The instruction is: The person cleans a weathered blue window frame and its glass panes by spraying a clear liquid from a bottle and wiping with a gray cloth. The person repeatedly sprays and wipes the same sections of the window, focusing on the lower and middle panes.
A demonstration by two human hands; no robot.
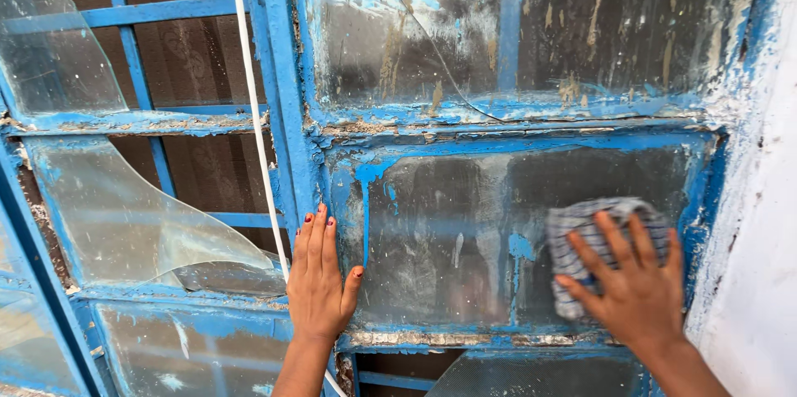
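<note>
low and right of centre in the frame, the right hand [635, 289] presses a checked cloth [581, 239] flat against a dirty glass pane [452, 239], fingers spread over the fabric. just left of centre at the bottom, the left hand [320, 281] lies open and flat on the blue window frame [286, 106], thumb touching the pane's edge, grasping nothing. a white cord [253, 106] runs down the frame beside that hand. at the left, a broken glass shard [124, 223] sits in its opening. a white wall [768, 223] fills the right edge.
</note>
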